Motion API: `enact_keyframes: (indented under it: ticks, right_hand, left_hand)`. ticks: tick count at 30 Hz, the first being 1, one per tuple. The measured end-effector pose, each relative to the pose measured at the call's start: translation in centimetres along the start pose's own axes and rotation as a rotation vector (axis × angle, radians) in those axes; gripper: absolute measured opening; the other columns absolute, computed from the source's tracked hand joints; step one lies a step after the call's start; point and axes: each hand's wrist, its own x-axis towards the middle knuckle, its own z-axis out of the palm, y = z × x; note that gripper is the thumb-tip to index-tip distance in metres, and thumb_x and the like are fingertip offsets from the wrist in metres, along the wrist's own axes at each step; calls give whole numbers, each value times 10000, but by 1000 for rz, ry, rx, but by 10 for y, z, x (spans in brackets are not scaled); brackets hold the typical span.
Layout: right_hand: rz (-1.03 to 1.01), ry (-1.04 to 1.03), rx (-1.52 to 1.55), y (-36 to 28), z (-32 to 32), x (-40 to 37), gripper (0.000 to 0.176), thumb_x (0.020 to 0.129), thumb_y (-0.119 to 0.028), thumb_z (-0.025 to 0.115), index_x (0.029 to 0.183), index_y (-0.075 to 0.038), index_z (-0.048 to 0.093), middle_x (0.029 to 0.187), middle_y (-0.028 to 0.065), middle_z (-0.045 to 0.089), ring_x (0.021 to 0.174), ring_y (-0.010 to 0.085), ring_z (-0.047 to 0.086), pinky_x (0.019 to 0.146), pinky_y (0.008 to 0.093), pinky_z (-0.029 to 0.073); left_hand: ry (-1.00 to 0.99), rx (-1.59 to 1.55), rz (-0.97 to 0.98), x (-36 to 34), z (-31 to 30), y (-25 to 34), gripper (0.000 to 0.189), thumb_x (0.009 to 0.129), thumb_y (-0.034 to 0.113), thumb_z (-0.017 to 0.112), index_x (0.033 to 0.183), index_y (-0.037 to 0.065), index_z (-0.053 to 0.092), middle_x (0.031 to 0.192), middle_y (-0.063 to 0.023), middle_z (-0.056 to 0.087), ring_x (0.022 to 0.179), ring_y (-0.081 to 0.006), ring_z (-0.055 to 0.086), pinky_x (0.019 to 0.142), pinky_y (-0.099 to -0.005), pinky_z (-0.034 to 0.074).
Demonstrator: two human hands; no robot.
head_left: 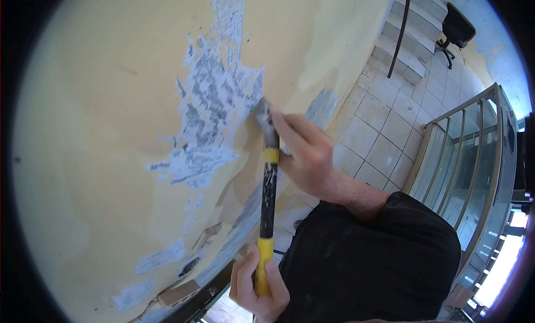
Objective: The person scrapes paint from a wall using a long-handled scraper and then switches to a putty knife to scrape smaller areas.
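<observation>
A long-handled scraper [268,197] with a black shaft and yellow grip stands nearly upright in the view, its metal head against the wall [100,89]. My right hand [306,153] is closed around the head end, just above a yellow band; its fingers hide part of the head. Lower down, my left hand [259,284] wraps the yellow end of the handle. Left of the head, the yellowish paint is off in a ragged patch [209,100], showing white and grey beneath. The scraper's edge meets the right side of this patch.
More bare patches [161,256] run along the wall's lower part, near a broken hole. On the right are a tiled floor [379,139], steps [409,39] with a dark rail [400,33], an office chair [458,27] and a glass display case [462,156].
</observation>
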Motion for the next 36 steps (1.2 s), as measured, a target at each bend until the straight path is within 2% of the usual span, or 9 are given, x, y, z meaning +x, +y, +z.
enact_keyframes:
  ticks: [4, 9, 11, 12, 24, 26, 29, 32, 36]
  right_hand:
    - [-46, 113, -42, 14, 8, 1, 694, 638, 72, 766, 1310, 86, 594, 1008, 173, 643, 829, 316, 677, 692, 383, 557]
    - [-38, 186, -28, -4, 15, -7, 638, 660, -4, 803, 1269, 70, 625, 1045, 170, 665, 859, 308, 698, 705, 368, 569]
    - [-19, 203, -21, -8, 23, -10, 616, 676, -18, 808, 1258, 72, 629, 1044, 173, 668, 866, 306, 701, 702, 360, 570]
    - [-7, 223, -15, -9, 27, -11, 594, 692, -32, 813, 1248, 75, 633, 1044, 177, 671, 872, 304, 703, 699, 352, 571]
    - [-110, 175, -162, 0, 19, 3, 502, 783, 4, 760, 1230, 163, 594, 953, 182, 643, 814, 280, 687, 669, 338, 566]
    - [-88, 157, -201, 7, 13, 5, 497, 792, 7, 752, 1235, 161, 589, 937, 174, 632, 811, 280, 681, 671, 344, 565]
    - [-75, 192, -229, 24, 12, 16, 459, 801, 6, 754, 1218, 137, 615, 909, 160, 628, 759, 280, 668, 650, 351, 552]
    - [-72, 252, -220, 31, 11, 16, 420, 804, 4, 763, 1193, 111, 647, 903, 152, 638, 712, 281, 661, 628, 353, 540]
    - [-58, 216, -170, 15, 10, 10, 430, 803, 15, 760, 1206, 108, 643, 912, 155, 645, 730, 283, 669, 641, 352, 547]
  left_hand:
    - [-20, -48, -6, -4, 14, 4, 274, 909, 73, 705, 1148, -49, 653, 957, -205, 674, 763, -265, 669, 629, -307, 521]
    - [-111, -107, -34, -19, -5, 22, 310, 927, 78, 680, 1201, -53, 616, 1006, -218, 660, 761, -267, 671, 647, -301, 530]
    - [-95, -1, -104, -21, -15, 36, 252, 951, 71, 663, 1171, -51, 656, 1058, -217, 692, 864, -322, 674, 758, -358, 546]
    - [-96, 3, -107, -21, -16, 39, 252, 951, 71, 663, 1171, -51, 656, 1058, -217, 692, 864, -322, 674, 758, -358, 546]
    - [-72, -7, -118, -8, 0, 47, 268, 964, 72, 638, 1201, -55, 626, 1094, -220, 668, 885, -318, 656, 776, -365, 537]
    - [-131, 30, 34, -5, 5, 27, 296, 944, 96, 664, 1197, -46, 610, 1019, -208, 646, 741, -248, 650, 613, -277, 505]
    - [-140, -101, -105, 1, 27, 19, 293, 956, 117, 652, 1197, -41, 602, 1006, -199, 633, 747, -230, 633, 575, -255, 472]
    - [-98, -95, 9, -1, 39, 19, 304, 958, 118, 653, 1212, -39, 590, 990, -192, 630, 770, -218, 625, 548, -243, 440]
    - [-128, -93, -19, -10, 22, 33, 310, 965, 131, 654, 1218, -34, 583, 1005, -196, 627, 778, -222, 627, 552, -255, 456]
